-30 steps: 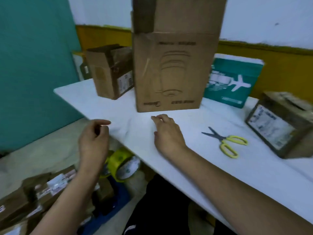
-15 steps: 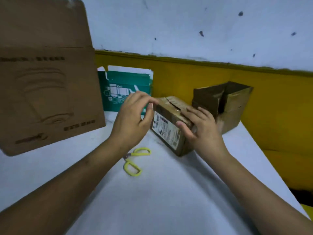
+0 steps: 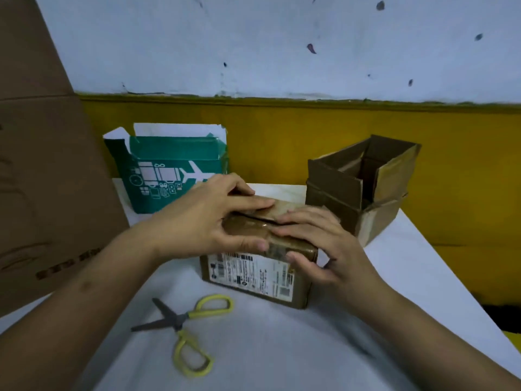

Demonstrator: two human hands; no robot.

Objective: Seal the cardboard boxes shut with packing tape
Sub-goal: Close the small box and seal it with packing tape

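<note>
Box: labelled cardboard, frame centre, on bench.
Left hand: fingers flat, pressing top flaps.
Right hand: fingers flat, pressing same flaps.
Scissors: lower centre, near box.

Dim, cool indoor light falls from above on the white tabletop, leaving soft shadows beneath the scissors and the small box. The wide-angle lens bows the wall's yellow band and stretches the frame's edges; the box's printed label is soft, its text unreadable.
</note>
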